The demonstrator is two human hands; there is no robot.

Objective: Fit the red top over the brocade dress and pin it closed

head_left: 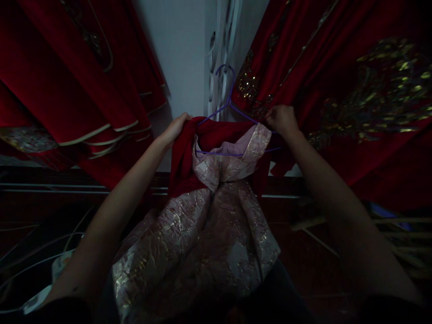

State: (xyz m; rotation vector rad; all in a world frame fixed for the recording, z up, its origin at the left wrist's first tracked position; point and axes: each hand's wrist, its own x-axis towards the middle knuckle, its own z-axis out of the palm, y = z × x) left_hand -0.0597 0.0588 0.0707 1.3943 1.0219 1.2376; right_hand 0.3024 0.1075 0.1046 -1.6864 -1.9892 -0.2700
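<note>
In front of me hangs a shiny pink and gold brocade dress [232, 220] on a purple wire hanger [230, 100]. A red garment [184, 168] lies behind the dress's neckline and over the hanger's left side. My left hand [177, 128] is closed on the red cloth at that shoulder. At the opposite end of the hanger, my right hand [282, 119] has its fingers pinched by the dress's shoulder strap; what they hold is partly hidden. The hanger's hook stands up against the white wall, and I cannot tell whether it hangs on anything.
Red draped cloth with pale trim [84, 103] hangs at the left. More red cloth with gold sequins [388, 94] hangs at the right. Between them is a white wall panel [184, 49] with an openwork edge. Wooden slats [405, 238] show at the lower right in dim light.
</note>
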